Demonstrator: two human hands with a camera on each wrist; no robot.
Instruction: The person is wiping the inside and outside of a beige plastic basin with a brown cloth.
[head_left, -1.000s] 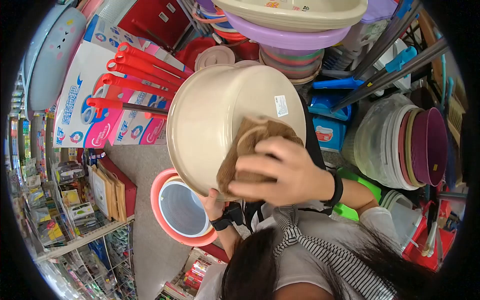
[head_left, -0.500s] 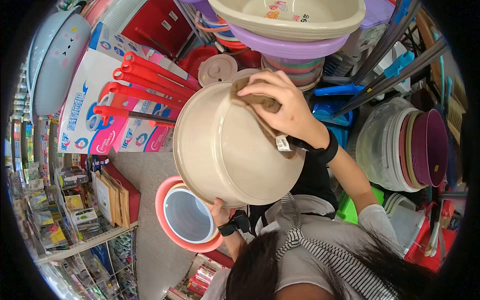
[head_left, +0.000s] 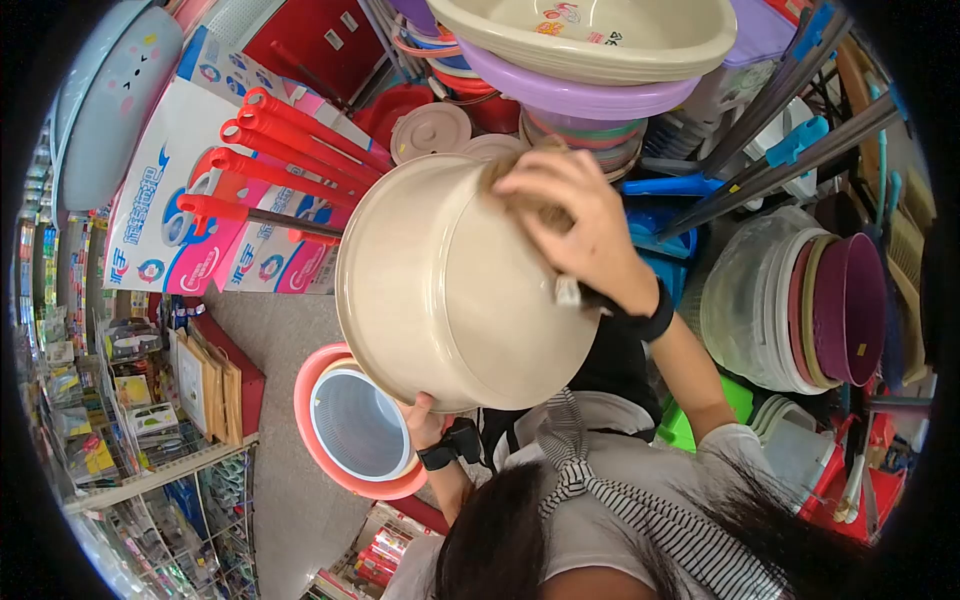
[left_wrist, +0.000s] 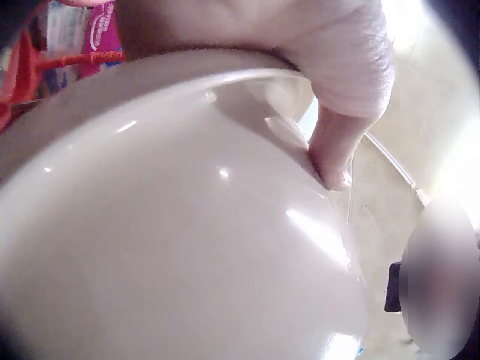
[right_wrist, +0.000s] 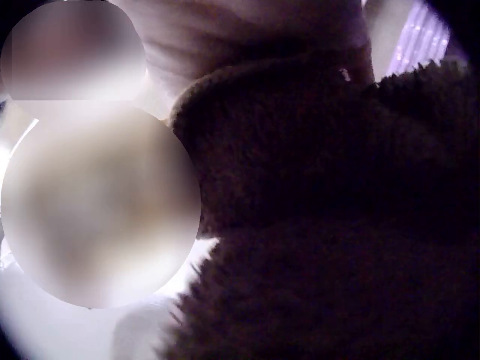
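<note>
A beige plastic basin [head_left: 420, 290] is held up on its side in front of the person's body, its outer base and side facing the head camera. The left hand [head_left: 425, 424] grips its rim at the near lower side; in the left wrist view the thumb [left_wrist: 334, 157] lies over the glossy outer wall. At the basin's far right edge, the right hand [head_left: 590, 225] holds a bunched brown cloth [head_left: 548, 214] against the surface, fingers bent over it. A white tag [head_left: 567, 291] shows below that hand. Dark, fuzzy cloth [right_wrist: 322, 172] fills most of the right wrist view.
Red-handled poles [head_left: 300, 180] stick out close to the basin's left side. Nested tubs, a pink one [head_left: 310, 430] outermost, stand on the floor below. Stacked basins [head_left: 590, 65] rise behind; stacked buckets [head_left: 845, 310] stand at right. Shelves [head_left: 150, 480] line the left.
The right hand and cloth have moved from the basin's near lower part up to its far right edge. The basin has turned a little; the left hand keeps its rim grip.
</note>
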